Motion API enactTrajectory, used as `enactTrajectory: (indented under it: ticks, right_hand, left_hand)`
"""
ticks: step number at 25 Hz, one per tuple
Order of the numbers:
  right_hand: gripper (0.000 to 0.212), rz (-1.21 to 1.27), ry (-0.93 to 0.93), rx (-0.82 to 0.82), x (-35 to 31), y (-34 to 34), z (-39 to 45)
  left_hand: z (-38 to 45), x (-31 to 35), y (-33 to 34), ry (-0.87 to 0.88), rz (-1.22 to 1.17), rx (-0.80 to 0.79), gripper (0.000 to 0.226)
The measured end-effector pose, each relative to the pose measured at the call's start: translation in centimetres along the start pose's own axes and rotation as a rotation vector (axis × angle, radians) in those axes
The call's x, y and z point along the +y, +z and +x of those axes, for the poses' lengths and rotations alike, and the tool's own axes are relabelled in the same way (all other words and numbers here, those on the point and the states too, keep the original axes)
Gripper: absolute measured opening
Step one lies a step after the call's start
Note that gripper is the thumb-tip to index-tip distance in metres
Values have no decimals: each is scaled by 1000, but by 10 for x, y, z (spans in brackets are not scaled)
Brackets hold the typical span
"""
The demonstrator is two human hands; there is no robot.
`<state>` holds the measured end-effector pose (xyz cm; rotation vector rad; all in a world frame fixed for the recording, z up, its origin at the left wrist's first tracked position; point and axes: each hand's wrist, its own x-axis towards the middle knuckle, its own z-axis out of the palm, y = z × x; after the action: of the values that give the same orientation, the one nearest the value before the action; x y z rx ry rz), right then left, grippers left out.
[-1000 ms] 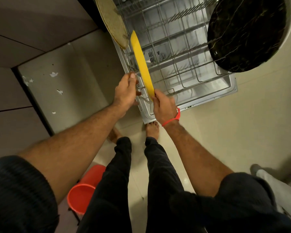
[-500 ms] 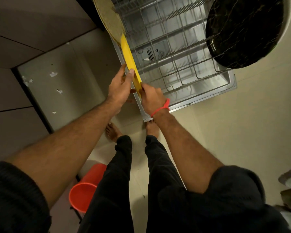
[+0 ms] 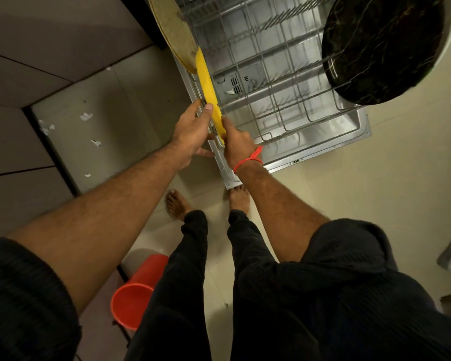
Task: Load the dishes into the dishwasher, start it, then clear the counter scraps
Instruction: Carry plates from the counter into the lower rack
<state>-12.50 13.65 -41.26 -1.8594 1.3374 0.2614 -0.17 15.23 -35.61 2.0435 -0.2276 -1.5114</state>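
A yellow plate (image 3: 207,87) stands on edge at the left side of the pulled-out wire rack (image 3: 271,74) of the open dishwasher. My left hand (image 3: 193,131) touches its near edge with thumb and fingers. My right hand (image 3: 237,144), with a red thread on the wrist, grips the plate's bottom edge. A beige round plate (image 3: 171,29) stands just behind the yellow one. A large black marbled plate (image 3: 380,45) stands at the rack's right side.
The dishwasher door (image 3: 323,149) lies open over the beige floor by my bare feet. An orange bucket (image 3: 133,295) stands at the lower left beside dark cabinet fronts. Paper scraps (image 3: 86,116) dot the pale cabinet panel on the left.
Both hands have moved the yellow plate left and back, from mid-rack to the rack's left edge, lowering it next to the beige plate.
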Motion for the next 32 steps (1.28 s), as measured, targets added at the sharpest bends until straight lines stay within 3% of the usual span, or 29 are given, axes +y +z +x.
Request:
enactTrajectory:
  ticks: [3, 12, 18, 26, 29, 32]
  right_hand:
    - [73, 82, 5, 19, 6, 14, -6]
    - [42, 385, -167, 355, -4, 13, -8]
    - [42, 346, -307, 578, -42, -21, 6]
    - [41, 390, -406, 471, -80, -42, 54]
    - [41, 395, -407, 532, -83, -47, 41]
    - [40, 346, -396, 601, -70, -40, -9]
  left_hand:
    - [1, -2, -2, 9, 1, -11, 48]
    - [-4, -7, 1, 227, 27, 35, 46]
    - [-4, 9, -3, 331, -90, -4, 49]
    - [21, 46, -25, 259, -159, 56, 51]
    - [10, 48, -27, 322, -107, 64, 45]
    - [5, 22, -30, 408, -205, 7, 60]
